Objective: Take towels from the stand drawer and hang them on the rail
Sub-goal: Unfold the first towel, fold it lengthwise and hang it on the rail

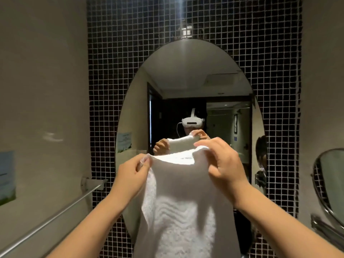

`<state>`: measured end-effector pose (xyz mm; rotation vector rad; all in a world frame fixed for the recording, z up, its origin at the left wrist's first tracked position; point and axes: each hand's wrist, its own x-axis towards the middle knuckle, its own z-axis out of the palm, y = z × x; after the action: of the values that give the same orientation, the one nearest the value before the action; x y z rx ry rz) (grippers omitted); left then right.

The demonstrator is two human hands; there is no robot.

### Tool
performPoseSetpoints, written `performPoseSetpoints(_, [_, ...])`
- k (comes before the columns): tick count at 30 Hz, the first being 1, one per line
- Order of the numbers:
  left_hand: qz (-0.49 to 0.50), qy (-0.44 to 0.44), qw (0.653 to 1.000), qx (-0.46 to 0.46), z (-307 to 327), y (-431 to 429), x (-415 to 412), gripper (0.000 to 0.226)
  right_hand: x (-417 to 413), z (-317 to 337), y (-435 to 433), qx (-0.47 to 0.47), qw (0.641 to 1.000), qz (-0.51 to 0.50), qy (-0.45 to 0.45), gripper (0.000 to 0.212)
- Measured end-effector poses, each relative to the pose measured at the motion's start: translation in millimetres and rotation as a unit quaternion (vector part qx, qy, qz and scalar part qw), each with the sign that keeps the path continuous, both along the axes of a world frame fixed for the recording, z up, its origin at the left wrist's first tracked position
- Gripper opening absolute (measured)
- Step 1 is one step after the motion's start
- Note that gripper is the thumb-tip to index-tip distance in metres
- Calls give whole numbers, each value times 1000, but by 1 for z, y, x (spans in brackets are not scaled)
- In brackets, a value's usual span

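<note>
A white towel (182,207) hangs unfolded in front of me, held up by its top edge. My left hand (132,174) pinches the top left corner. My right hand (221,162) grips the top right corner, slightly higher. The towel's lower part runs out of the frame at the bottom. A metal towel rail (54,218) is fixed to the beige wall on the left, below and to the left of my left hand, with nothing on it. The stand drawer is out of view.
An oval mirror (186,75) on a dark mosaic tile wall (111,71) faces me and reflects a person holding the towel. A round chrome swivel mirror (329,179) sticks out from the right wall. Paper notices (7,175) hang on the left wall.
</note>
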<state>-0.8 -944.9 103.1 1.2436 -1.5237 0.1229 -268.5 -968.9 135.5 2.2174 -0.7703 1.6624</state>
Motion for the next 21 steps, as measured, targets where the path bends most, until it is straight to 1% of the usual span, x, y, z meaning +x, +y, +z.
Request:
performPoseSetpoints(1, [36, -66, 997, 7, -1, -1, 3, 24, -3, 2, -3, 29, 999, 9, -14, 55])
performPoseSetpoints(2, [79, -135, 988, 13, -4, -2, 6, 23, -5, 4, -4, 51, 998, 13, -26, 49])
performPoseSetpoints(3, [114, -185, 976, 23, -7, -3, 7, 23, -5, 5, -5, 67, 997, 15, -35, 43])
performPoseSetpoints(4, [133, -208, 968, 36, -12, -6, 7, 27, -5, 5, -4, 76, 996, 13, -37, 37])
performPoseSetpoints(5, [137, -210, 967, 46, -17, -9, 6, 31, -4, 4, -4, 80, 996, 13, -35, 34])
performPoseSetpoints(7, [104, -189, 975, 56, -27, -12, 0, 31, -1, 2, 0, 89, 995, 23, -29, 31])
performPoseSetpoints(8, [62, -170, 982, 62, -32, -12, -3, 26, 1, 0, 2, 93, 995, 34, -30, 31])
performPoseSetpoints(9, [17, -162, 984, 79, -38, -13, -5, 16, 3, -2, 5, 93, 994, 43, -37, 33])
performPoseSetpoints(10, [-22, -171, 980, 99, -44, -14, -7, 8, 4, -3, 8, 86, 994, 49, -49, 35])
performPoseSetpoints(12, [-63, -198, 967, 150, -60, -16, -9, 17, 5, -2, 13, 64, 993, 58, -76, 37])
performPoseSetpoints(15, [-46, -211, 947, 236, -86, -18, -14, 19, 0, 4, 17, 57, 990, 73, -108, 27])
performPoseSetpoints(16, [-38, -212, 944, 250, -94, -20, -15, 21, -3, 5, 16, 59, 989, 77, -111, 22])
performPoseSetpoints(18, [-48, -180, 951, 249, -98, -23, -13, 28, -10, 5, 13, 67, 988, 71, -121, 11])
performPoseSetpoints(19, [-54, -146, 960, 231, -94, -24, -11, 33, -14, 6, 11, 68, 986, 73, -133, 11])
performPoseSetpoints(21, [-58, -49, 984, 160, -77, -27, -4, 44, -23, 8, 7, 71, 979, 91, -167, 12])
